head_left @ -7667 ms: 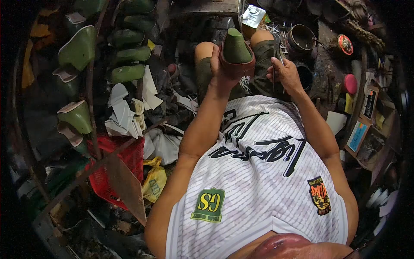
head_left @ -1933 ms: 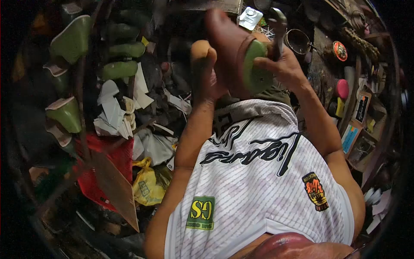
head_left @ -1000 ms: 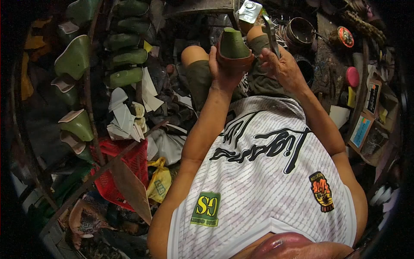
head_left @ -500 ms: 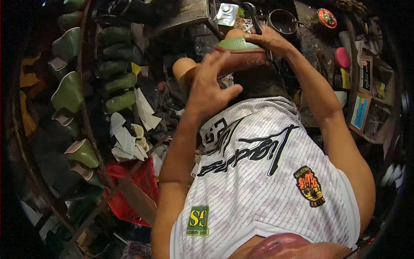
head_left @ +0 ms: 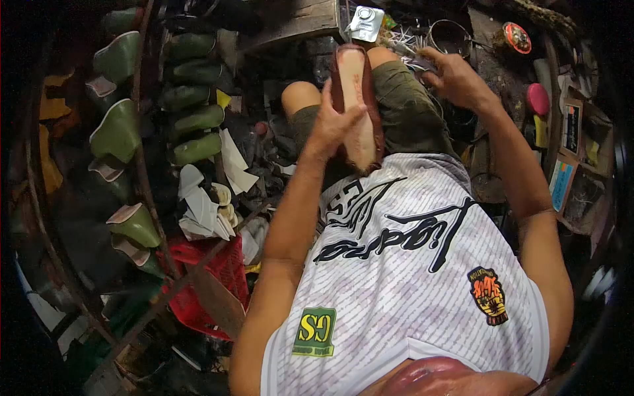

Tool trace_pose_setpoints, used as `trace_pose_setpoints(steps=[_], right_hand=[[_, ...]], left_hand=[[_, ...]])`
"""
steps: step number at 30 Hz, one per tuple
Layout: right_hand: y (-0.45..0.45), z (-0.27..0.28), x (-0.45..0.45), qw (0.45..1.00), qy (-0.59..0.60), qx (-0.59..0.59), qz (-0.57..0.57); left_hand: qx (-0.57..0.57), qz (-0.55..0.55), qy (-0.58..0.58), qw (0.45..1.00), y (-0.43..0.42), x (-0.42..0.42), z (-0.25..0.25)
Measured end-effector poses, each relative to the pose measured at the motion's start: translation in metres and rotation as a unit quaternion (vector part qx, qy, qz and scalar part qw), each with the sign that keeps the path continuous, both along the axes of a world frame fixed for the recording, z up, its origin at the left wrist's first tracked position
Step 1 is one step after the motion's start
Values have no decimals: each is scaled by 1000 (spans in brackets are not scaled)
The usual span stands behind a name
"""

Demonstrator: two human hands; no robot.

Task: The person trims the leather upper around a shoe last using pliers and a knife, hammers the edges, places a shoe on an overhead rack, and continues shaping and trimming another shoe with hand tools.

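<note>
My left hand (head_left: 335,125) is wrapped round a shoe on a last (head_left: 354,72), with brown leather along its sides. Its pale underside faces up, marked with a reddish streak, and its long axis runs away from my body between my knees. My thumb lies across the underside. To the right, my right hand (head_left: 459,79) hovers over my right knee, fingers apart and slightly bent, with no object visible in it. Just beyond its fingertips are thin white strips (head_left: 404,41) and a round metal-rimmed container (head_left: 449,38).
Green boot-like uppers (head_left: 116,135) line the left rack, beside a row of green shoe pieces (head_left: 198,123). White cut pieces (head_left: 198,208) lie above a red crate (head_left: 205,284). A wooden bench (head_left: 290,26), silver tin (head_left: 366,24) and pink round lid (head_left: 537,99) surround me.
The shoe has turned from lying crosswise, green part showing, to pointing away with its underside up. My left hand has taken hold of it; my right hand has let go and moved right.
</note>
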State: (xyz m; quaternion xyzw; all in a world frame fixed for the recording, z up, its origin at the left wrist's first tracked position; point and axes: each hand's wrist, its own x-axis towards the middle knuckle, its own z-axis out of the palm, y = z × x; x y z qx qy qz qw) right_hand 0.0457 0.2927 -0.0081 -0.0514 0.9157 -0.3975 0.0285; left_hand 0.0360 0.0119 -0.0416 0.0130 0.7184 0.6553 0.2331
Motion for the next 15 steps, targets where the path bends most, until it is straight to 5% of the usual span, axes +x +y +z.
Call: trace_pose_setpoints(steps=[4,7,10,15], right_hand=[[-15,8,10,989,14,94,117],[-29,3,-1,969,43,136,203],[-40,7,-20,945,12,230,233],[-85,28,-39,957,-43,209,197]], left_hand=[[93,36,-70,993,4,23,-14],[80,-2,-5,997,5,23,-12],[29,37,10,999,11,27,-10],[-4,50,7,999,13,24,-9]])
